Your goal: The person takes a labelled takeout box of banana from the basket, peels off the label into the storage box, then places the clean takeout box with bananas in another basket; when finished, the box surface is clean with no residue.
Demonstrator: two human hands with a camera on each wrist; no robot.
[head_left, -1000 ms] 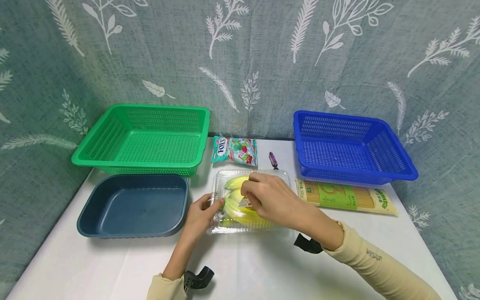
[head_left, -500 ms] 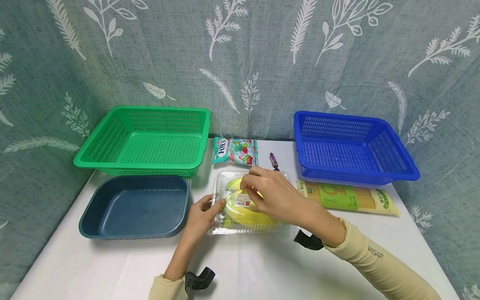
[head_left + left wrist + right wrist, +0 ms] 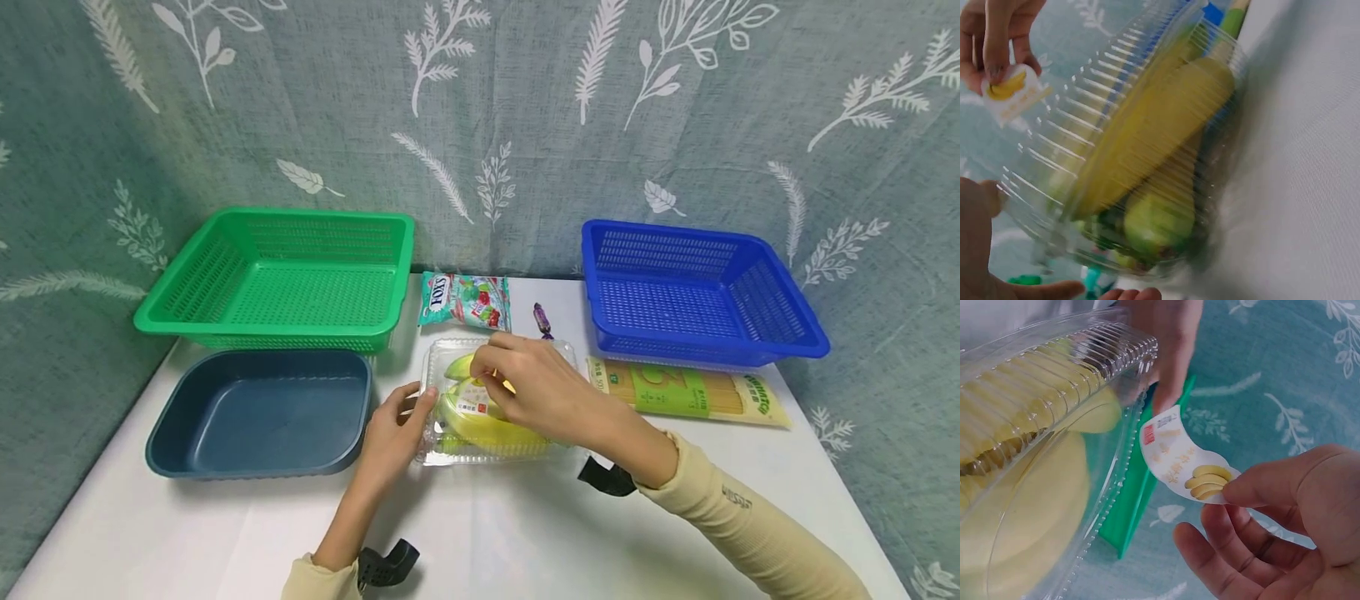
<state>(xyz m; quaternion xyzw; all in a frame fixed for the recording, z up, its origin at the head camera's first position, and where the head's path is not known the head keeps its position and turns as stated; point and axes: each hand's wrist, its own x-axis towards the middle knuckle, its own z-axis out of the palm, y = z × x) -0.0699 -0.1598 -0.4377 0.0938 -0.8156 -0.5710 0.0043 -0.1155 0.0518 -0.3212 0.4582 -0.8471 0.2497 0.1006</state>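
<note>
A clear plastic clamshell box (image 3: 442, 353) of yellow bananas (image 3: 480, 427) sits at mid table. Greener, rounded fruit ends (image 3: 1159, 225) also show through its side in the left wrist view. My left hand (image 3: 393, 429) is at the box's left end, thumb tip right at the lid's edge and fingers beside the wall. Above the lid, my right hand (image 3: 536, 385) pinches a curved white label (image 3: 1172, 459) between thumb and forefinger. The label has a banana picture and a red mark; its free end hangs toward the box.
A green basket (image 3: 273, 340) and a dark blue tub (image 3: 258, 473) stand to the left, a blue basket (image 3: 675, 346) at back right. Behind the box lie a candy bag (image 3: 468, 300) and a small purple-wrapped candy (image 3: 542, 318). A noodle pack (image 3: 686, 392) lies to the right.
My right hand has shifted slightly left with the label, which now shows more of its printed face. My left thumb has drawn back a little from over the lid.
</note>
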